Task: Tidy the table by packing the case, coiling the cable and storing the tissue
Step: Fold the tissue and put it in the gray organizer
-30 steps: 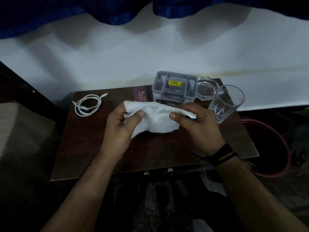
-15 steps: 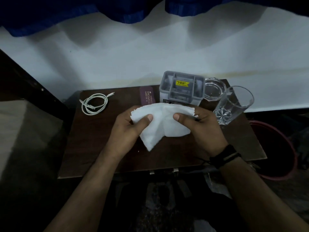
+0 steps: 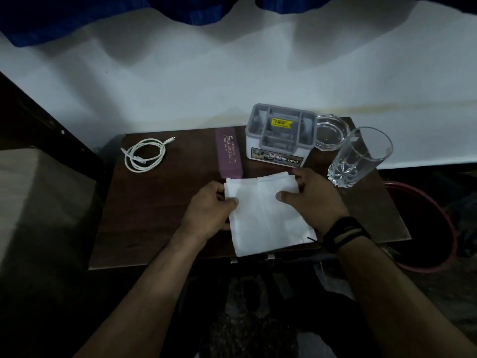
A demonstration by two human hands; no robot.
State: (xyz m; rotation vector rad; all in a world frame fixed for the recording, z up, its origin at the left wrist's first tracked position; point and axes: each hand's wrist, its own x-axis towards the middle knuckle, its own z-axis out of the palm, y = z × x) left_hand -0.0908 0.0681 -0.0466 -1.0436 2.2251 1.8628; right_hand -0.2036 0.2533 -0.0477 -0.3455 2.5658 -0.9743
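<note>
A white tissue (image 3: pixel 265 218) hangs flat between my two hands over the front of the dark wooden table (image 3: pixel 160 202). My left hand (image 3: pixel 206 210) pinches its left edge and my right hand (image 3: pixel 312 200) pinches its upper right corner. A closed purple spectacle case (image 3: pixel 229 153) lies behind the tissue. The white cable (image 3: pixel 145 156) lies coiled at the back left of the table. A grey compartmented organiser box (image 3: pixel 281 135) stands at the back, right of the case.
A clear glass ashtray (image 3: pixel 330 135) sits right of the organiser, and a tall drinking glass (image 3: pixel 358 158) stands in front of it, close to my right hand. A red-rimmed bucket (image 3: pixel 438 228) stands on the floor to the right. A white wall runs behind the table.
The bunched tissue has been spread out into a flat sheet and lowered toward the table front. My hands moved apart, uncovering the spectacle case.
</note>
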